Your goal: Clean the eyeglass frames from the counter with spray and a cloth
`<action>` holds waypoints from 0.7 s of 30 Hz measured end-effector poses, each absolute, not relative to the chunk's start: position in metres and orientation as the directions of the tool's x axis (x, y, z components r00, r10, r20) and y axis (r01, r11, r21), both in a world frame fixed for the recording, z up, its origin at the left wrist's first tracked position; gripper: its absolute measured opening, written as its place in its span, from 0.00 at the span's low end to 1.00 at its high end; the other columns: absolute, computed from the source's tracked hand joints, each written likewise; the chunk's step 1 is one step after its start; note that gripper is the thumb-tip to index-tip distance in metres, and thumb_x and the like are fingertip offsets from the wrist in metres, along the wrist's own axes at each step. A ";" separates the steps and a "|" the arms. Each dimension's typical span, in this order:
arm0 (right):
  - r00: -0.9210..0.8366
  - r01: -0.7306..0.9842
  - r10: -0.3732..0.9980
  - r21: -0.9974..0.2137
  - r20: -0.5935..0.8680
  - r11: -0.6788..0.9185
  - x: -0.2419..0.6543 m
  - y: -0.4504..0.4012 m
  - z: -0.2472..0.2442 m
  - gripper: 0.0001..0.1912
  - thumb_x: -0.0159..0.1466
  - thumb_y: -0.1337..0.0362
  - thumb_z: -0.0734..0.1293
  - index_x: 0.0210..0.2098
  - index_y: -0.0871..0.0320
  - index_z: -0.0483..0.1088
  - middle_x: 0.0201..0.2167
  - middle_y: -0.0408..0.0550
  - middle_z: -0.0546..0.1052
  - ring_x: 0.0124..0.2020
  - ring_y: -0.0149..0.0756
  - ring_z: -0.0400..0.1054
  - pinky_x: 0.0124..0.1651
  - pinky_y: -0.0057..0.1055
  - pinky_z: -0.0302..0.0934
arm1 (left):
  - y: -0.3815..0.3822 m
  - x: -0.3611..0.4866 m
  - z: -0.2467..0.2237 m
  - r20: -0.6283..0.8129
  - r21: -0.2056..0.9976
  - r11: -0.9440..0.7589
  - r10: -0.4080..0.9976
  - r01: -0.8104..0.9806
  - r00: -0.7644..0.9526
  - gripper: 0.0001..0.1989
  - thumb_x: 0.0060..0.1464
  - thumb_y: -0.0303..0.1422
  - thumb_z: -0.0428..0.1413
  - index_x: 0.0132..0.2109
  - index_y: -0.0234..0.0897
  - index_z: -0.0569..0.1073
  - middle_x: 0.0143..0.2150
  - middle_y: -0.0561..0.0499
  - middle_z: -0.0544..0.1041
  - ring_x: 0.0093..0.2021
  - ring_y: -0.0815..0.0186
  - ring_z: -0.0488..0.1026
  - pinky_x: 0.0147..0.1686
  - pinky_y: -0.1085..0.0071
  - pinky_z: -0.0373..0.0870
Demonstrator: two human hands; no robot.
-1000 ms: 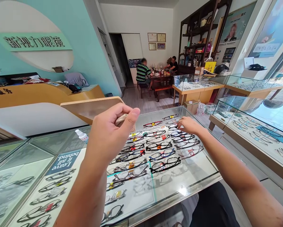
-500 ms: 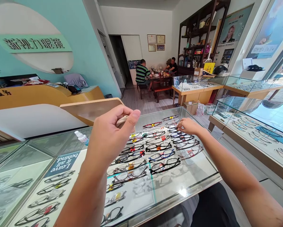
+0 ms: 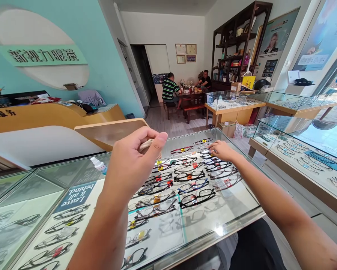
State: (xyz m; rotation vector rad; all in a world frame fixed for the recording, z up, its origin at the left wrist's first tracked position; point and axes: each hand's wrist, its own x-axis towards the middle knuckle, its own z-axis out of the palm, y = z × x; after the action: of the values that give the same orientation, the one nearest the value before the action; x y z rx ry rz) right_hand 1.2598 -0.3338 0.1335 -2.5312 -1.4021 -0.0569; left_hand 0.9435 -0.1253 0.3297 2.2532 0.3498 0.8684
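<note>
Raised above the glass display counter (image 3: 230,212), my left hand (image 3: 134,157) is closed around a crumpled off-white cloth (image 3: 146,146), most of it hidden in the palm. My right hand (image 3: 222,150) reaches to the far end of the right-hand column, its fingers pinched at a pair of dark-framed eyeglasses (image 3: 206,154); the fingers partly cover that frame. Several more eyeglasses lie in rows nearer me, among them a black pair (image 3: 197,198) and a blue pair (image 3: 193,185), many with coloured tags on the lenses.
A small white spray bottle (image 3: 98,165) stands left of my left forearm. More eyeglasses (image 3: 64,223) show at the lower left. Another glass display case (image 3: 303,150) is on the right. Two people sit at a wooden table (image 3: 192,95) at the back.
My right hand has shifted very slightly left and its fingers have moved a little over the far eyeglasses. My left hand keeps its hold on the cloth.
</note>
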 end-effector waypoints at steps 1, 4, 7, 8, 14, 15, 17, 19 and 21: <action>0.540 0.836 0.826 -0.215 0.164 -0.504 1.261 -0.336 0.135 0.18 0.75 0.62 0.62 0.49 0.55 0.85 0.63 0.52 0.82 0.64 0.58 0.69 0.68 0.58 0.60 | -0.125 0.944 0.330 0.490 0.685 -0.729 0.460 0.000 0.741 0.19 0.64 0.52 0.58 0.35 0.42 0.74 0.23 0.56 0.71 0.21 0.69 0.60 0.24 0.68 0.55; 0.547 0.828 0.809 -0.285 0.214 -0.484 1.265 -0.348 0.147 0.17 0.73 0.60 0.64 0.48 0.55 0.86 0.61 0.54 0.83 0.62 0.59 0.71 0.69 0.60 0.60 | -0.124 0.942 0.330 0.492 0.676 -0.737 0.447 -0.005 0.747 0.19 0.64 0.52 0.58 0.35 0.42 0.75 0.24 0.56 0.72 0.21 0.69 0.60 0.24 0.68 0.55; 0.550 0.819 0.785 -0.369 0.285 -0.439 1.263 -0.361 0.165 0.18 0.74 0.57 0.64 0.51 0.55 0.85 0.61 0.55 0.82 0.63 0.56 0.73 0.70 0.56 0.63 | -0.124 0.938 0.333 0.489 0.676 -0.737 0.442 -0.006 0.752 0.19 0.65 0.52 0.58 0.36 0.42 0.75 0.25 0.56 0.71 0.22 0.69 0.59 0.24 0.69 0.54; 0.548 0.819 0.778 -0.390 0.309 -0.422 1.258 -0.362 0.171 0.20 0.75 0.56 0.63 0.54 0.55 0.84 0.63 0.54 0.81 0.65 0.53 0.72 0.71 0.54 0.63 | -0.123 0.936 0.334 0.491 0.675 -0.738 0.436 -0.013 0.754 0.19 0.65 0.51 0.58 0.36 0.42 0.75 0.25 0.56 0.71 0.23 0.69 0.59 0.24 0.69 0.54; 0.385 0.874 0.644 -0.486 0.661 -0.023 1.186 -0.326 0.226 0.20 0.77 0.56 0.65 0.65 0.45 0.76 0.69 0.49 0.75 0.71 0.46 0.67 0.75 0.55 0.60 | -0.112 0.935 0.337 0.446 0.730 -0.682 0.433 -0.039 0.783 0.18 0.63 0.50 0.62 0.35 0.41 0.75 0.25 0.54 0.71 0.25 0.68 0.64 0.26 0.72 0.57; 0.315 0.903 0.620 -0.429 0.719 0.039 1.169 -0.317 0.239 0.20 0.77 0.58 0.65 0.66 0.45 0.75 0.70 0.48 0.75 0.72 0.46 0.67 0.76 0.56 0.59 | -0.108 0.937 0.337 0.403 0.772 -0.634 0.429 -0.048 0.809 0.18 0.61 0.49 0.63 0.34 0.40 0.75 0.24 0.55 0.69 0.25 0.68 0.63 0.25 0.72 0.56; 0.177 0.954 0.582 -0.283 0.794 0.096 1.138 -0.300 0.267 0.21 0.77 0.60 0.65 0.68 0.44 0.73 0.70 0.47 0.75 0.72 0.45 0.65 0.76 0.58 0.57 | -0.101 0.943 0.336 0.281 0.883 -0.461 0.360 -0.092 0.890 0.18 0.59 0.49 0.65 0.33 0.39 0.74 0.23 0.56 0.66 0.23 0.70 0.60 0.23 0.74 0.54; 0.067 0.983 0.537 -0.147 0.841 0.108 1.110 -0.287 0.293 0.23 0.77 0.62 0.65 0.69 0.45 0.71 0.71 0.46 0.75 0.73 0.47 0.63 0.76 0.59 0.57 | -0.094 0.950 0.333 0.172 0.975 -0.179 0.222 -0.134 0.960 0.18 0.58 0.48 0.67 0.35 0.37 0.75 0.24 0.55 0.68 0.22 0.73 0.57 0.21 0.76 0.52; -0.015 0.995 0.502 -0.037 0.865 0.094 1.089 -0.278 0.310 0.23 0.76 0.63 0.65 0.69 0.46 0.71 0.71 0.46 0.75 0.74 0.49 0.61 0.76 0.60 0.56 | -0.089 0.955 0.331 0.107 0.984 0.129 0.095 -0.119 0.990 0.17 0.56 0.45 0.69 0.38 0.35 0.77 0.28 0.53 0.71 0.21 0.76 0.54 0.18 0.79 0.49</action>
State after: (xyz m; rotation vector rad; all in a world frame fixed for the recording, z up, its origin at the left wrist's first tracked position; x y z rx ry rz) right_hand 1.0887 -0.2784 0.3104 -1.5062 -1.6201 -0.8275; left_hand 0.9552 -0.0889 0.3310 1.4329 -0.0196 0.1555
